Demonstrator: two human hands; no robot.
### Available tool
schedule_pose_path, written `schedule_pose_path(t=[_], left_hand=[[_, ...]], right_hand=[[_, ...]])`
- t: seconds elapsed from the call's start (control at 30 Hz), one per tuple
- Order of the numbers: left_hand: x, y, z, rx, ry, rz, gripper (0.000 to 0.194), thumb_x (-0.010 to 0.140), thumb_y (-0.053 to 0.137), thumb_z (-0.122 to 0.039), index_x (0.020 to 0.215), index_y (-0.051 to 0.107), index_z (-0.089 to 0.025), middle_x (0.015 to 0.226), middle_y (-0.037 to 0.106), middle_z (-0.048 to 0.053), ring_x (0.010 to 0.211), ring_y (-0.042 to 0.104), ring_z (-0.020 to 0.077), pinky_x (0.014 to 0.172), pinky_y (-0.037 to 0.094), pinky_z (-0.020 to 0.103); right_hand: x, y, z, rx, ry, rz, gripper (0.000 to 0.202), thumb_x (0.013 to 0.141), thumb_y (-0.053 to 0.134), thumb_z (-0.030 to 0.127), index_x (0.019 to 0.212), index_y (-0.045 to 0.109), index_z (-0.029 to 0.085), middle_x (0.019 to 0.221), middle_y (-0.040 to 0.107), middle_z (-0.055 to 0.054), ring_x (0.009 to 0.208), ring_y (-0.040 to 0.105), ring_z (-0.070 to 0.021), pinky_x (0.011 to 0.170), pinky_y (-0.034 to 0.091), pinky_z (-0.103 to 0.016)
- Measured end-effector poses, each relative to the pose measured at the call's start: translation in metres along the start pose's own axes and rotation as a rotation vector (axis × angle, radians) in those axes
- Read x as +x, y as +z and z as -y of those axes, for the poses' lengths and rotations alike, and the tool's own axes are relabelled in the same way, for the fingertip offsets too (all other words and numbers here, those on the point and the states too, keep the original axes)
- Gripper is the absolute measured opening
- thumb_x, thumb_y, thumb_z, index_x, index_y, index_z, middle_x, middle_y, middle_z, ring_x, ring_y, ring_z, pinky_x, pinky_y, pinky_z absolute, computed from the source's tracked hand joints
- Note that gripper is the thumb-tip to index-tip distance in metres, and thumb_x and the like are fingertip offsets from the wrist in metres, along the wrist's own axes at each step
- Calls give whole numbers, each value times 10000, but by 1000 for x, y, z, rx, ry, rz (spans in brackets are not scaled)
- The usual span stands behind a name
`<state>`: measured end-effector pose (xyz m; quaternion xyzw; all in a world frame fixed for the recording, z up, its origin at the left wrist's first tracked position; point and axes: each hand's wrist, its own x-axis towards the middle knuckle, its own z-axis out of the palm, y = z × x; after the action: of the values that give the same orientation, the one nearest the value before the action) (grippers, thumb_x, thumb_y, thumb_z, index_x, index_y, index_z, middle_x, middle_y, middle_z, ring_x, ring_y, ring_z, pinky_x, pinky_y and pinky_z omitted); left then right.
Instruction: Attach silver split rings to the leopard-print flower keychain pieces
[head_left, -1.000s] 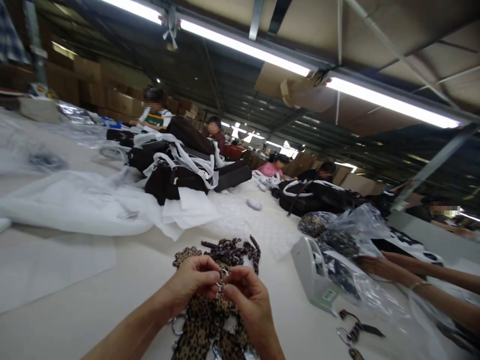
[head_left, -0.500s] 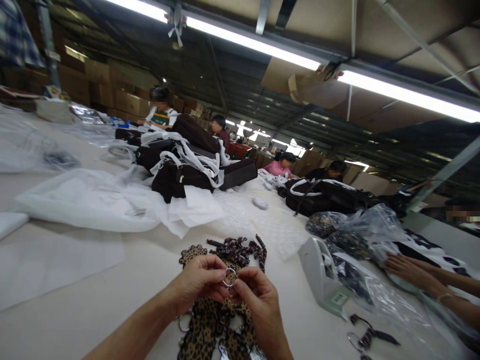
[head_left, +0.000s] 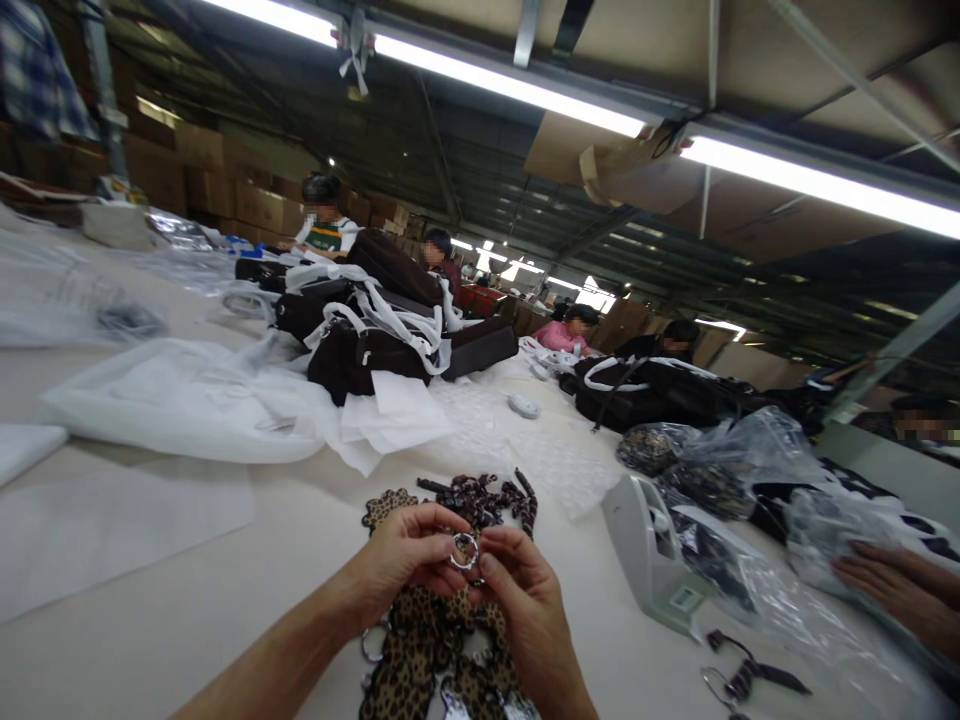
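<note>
Left of the hands (head_left: pixel 534 600): translucent white wrapping (head_left: pixel 187 400) | ahead-left: white-strapped dark bags (head_left: pixel 345 358) | ahead: small white disc (head_left: pixel 523 405) | right: pale grey device (head_left: pixel 645 570), beyond it clear plastic bags (head_left: pixel 776 450) | far ahead-left: cardboard boxes (head_left: pixel 262 207) | overhead: lit tubes (head_left: pixel 510 86)

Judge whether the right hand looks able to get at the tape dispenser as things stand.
Probably yes: the tape dispenser stands to the right of the right hand, with no object visible between them. That hand's fingers are at the metal ring, though, so would likely need freeing first.
</note>
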<state>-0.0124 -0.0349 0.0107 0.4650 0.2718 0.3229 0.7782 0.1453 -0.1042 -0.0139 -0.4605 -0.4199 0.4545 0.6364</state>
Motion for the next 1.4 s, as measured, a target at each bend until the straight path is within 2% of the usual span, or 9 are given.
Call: schedule_pose_path(t=[0.13, 0.2, 0.3, 0.4, 0.5, 0.67, 0.97, 1.13, 1.4], left_hand=[[-1, 1, 0, -36, -52, 20, 356, 648, 759, -310, 922, 615, -134, 706, 703, 60, 589, 665, 149, 554, 526, 232], [-2, 3, 0, -38, -54, 35, 347, 663, 751, -346, 903, 609, -138, 685, 685, 46, 575, 646, 141, 555, 522, 242], [-4, 7, 1, 62, 38, 54, 322, 689, 724, -395, 858, 625, -139, 676, 656, 27, 586, 619, 136, 563, 509, 251], [-3, 9, 2, 221, 150, 53, 261, 685, 712, -377, 760, 634, -139, 634, 613, 1, 563, 564, 118, 531, 465, 227], [-2, 8, 4, 227, 101, 53, 285, 692, 684, -419, 718, 595, -150, 555, 576, -17, 495, 521, 109, 496, 446, 231], [-1, 4, 6, 246, 77, 65, 329, 706, 656, -471, 707, 565, -155, 527, 551, -27, 453, 483, 90, 456, 389, 205], [-5, 7, 4, 95, -29, 173, 338, 716, 705, -452, 742, 620, -126, 592, 579, -10, 469, 485, 71, 470, 381, 190], [-7, 8, 4, 31, -43, 215, 234, 625, 766, -258, 775, 646, -124, 734, 650, 14, 513, 526, 65, 536, 423, 201], [-4, 5, 8, 15, -93, 179, 322, 628, 798, -365, 724, 594, -135, 567, 596, -10, 463, 507, 72, 487, 397, 193]], right_hand=[[1, -1, -1, -238, -228, 29, 125, 753, 753, 277, 867, 747, 227, 986, 729, -65, 927, 659, -237, 740, 549, -303], [1, 0, -1, -322, -298, 3, 50, 765, 733, 266, 763, 743, 218, 923, 727, -55, 887, 651, -223, 744, 535, -292], [-1, 1, 0, -327, -200, -64, 117, 790, 710, 315, 757, 722, 203, 686, 691, -11, 627, 610, -159, 591, 513, -249], [-1, 1, 1, -217, -78, -101, 205, 733, 761, 377, 775, 688, 190, 597, 652, 17, 527, 591, -141, 516, 509, -241], [0, 0, 0, -137, -54, -90, 232, 711, 787, 369, 799, 652, 201, 620, 671, 21, 552, 630, -152, 535, 541, -253], [0, -4, 0, -191, -98, 70, 294, 729, 767, 248, 1017, 708, 233, 776, 732, -10, 665, 658, -169, 611, 554, -269], [-3, -10, 6, -243, -172, 145, 269, 640, 785, 114, 873, 735, 238, 691, 713, 20, 620, 658, -175, 588, 532, -265], [-4, -11, 11, -324, -175, 112, 204, 617, 807, 118, 779, 719, 204, 682, 694, 15, 592, 617, -154, 558, 516, -242], [-4, -12, 15, -303, -177, 172, 348, 668, 761, 83, 966, 722, 259, 832, 743, -1, 724, 686, -193, 673, 556, -283]])
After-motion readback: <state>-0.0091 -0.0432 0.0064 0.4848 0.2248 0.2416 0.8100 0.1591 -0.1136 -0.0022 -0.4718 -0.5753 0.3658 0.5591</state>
